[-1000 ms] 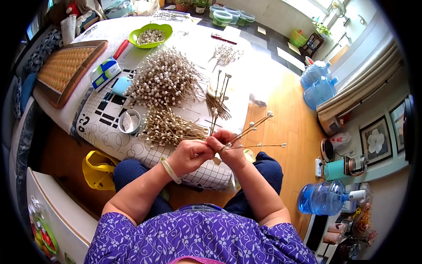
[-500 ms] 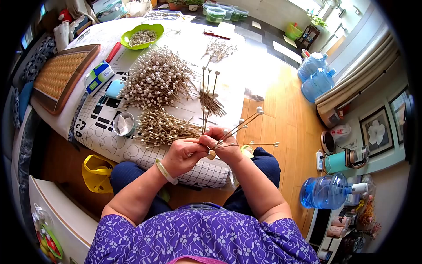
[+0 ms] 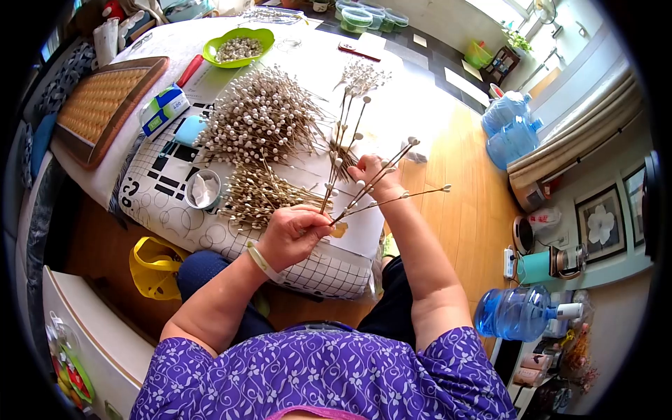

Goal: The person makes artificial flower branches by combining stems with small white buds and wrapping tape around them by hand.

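Note:
My left hand (image 3: 299,234) is closed in a pinch on the lower ends of several brown twigs (image 3: 360,187) with white bud-like tips, which fan upward and to the right. My right hand (image 3: 379,178) is beyond them, fingers curled at the edge of a small bundle of brown stems (image 3: 339,155); whatever lies between its fingertips is hidden. Left of the hands is a large pile of stems with round white heads (image 3: 259,115). Nearer me lies a pile of stems with slimmer pale buds (image 3: 269,196). A spray of white-tipped stems (image 3: 364,77) rests farther back.
A green bowl (image 3: 241,49) of white beads stands at the back, near a phone-like red object (image 3: 360,51). A white cup (image 3: 203,189), a blue box (image 3: 189,131) and a tissue pack (image 3: 164,108) sit on the left. Blue water bottles (image 3: 514,313) stand to the right.
My right hand has left my left hand and moved up and right to the stem bundle. My left hand keeps hold of the twigs. The view has shifted slightly.

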`<move>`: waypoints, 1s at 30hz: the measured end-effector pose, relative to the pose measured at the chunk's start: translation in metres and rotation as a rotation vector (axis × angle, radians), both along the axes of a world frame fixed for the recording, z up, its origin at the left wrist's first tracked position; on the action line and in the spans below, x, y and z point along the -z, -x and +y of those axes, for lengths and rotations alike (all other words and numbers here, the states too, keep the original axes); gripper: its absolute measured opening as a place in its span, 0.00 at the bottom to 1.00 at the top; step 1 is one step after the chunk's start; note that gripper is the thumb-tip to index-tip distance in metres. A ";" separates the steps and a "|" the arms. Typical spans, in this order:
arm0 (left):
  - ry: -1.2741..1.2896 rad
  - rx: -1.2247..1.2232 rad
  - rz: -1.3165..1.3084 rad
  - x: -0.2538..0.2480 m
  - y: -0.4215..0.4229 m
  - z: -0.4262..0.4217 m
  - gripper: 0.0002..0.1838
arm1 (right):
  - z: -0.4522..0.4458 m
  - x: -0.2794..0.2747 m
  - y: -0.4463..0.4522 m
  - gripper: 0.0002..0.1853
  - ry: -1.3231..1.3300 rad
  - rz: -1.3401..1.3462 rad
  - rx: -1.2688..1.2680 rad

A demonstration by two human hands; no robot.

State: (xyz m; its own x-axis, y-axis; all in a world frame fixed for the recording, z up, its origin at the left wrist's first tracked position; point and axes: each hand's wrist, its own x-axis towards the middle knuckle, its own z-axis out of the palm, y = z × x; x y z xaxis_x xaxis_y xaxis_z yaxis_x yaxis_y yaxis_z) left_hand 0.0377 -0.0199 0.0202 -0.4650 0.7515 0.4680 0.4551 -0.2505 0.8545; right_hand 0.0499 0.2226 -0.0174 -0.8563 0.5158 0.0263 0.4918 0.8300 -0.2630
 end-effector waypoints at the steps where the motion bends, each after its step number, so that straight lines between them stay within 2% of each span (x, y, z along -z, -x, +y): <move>1: 0.018 0.003 0.032 -0.003 0.001 0.000 0.03 | 0.001 0.016 0.004 0.13 -0.045 0.080 -0.001; 3: -0.012 -0.008 0.056 0.003 0.001 0.001 0.03 | 0.008 0.032 0.013 0.13 -0.053 0.077 -0.021; 6: -0.007 -0.014 0.049 0.001 0.001 -0.001 0.03 | 0.005 0.021 0.007 0.11 -0.041 0.126 -0.021; 9: -0.009 -0.041 0.006 0.000 0.001 -0.003 0.03 | 0.014 0.007 0.000 0.09 0.119 0.184 -0.038; 10: -0.014 -0.029 0.019 -0.001 0.001 -0.004 0.03 | 0.014 0.000 0.000 0.10 0.053 0.187 -0.116; 12: -0.026 -0.021 0.031 -0.001 0.002 -0.002 0.03 | 0.012 -0.015 -0.006 0.09 0.068 0.223 -0.141; 14: -0.063 -0.016 0.101 0.000 0.002 -0.002 0.03 | 0.017 -0.017 -0.008 0.07 0.121 0.335 -0.294; 16: -0.053 -0.016 0.083 -0.002 0.003 -0.003 0.03 | 0.014 -0.032 -0.010 0.07 0.400 0.238 -0.144; 18: -0.047 -0.014 0.073 -0.003 0.004 -0.001 0.03 | 0.025 -0.039 0.000 0.06 0.052 0.305 -0.246; 20: -0.092 -0.009 0.103 -0.002 0.002 0.002 0.03 | 0.024 -0.066 0.013 0.06 0.025 0.267 -0.245; 23: -0.063 -0.003 0.084 -0.006 0.003 0.001 0.02 | 0.036 -0.085 0.034 0.10 -0.285 0.089 -0.330; 24: -0.054 0.008 0.080 -0.006 0.004 0.001 0.02 | 0.039 -0.087 0.043 0.10 -0.287 0.087 -0.337; 26: -0.053 0.000 0.067 -0.004 0.004 0.001 0.02 | 0.048 -0.086 0.060 0.10 -0.429 -0.140 -0.439; 28: -0.068 0.018 0.082 -0.005 0.004 0.000 0.03 | 0.058 -0.072 0.077 0.09 -0.469 -0.096 -0.457; 30: -0.086 0.018 0.075 -0.002 0.004 0.001 0.03 | 0.057 -0.069 0.087 0.07 -0.360 -0.073 -0.524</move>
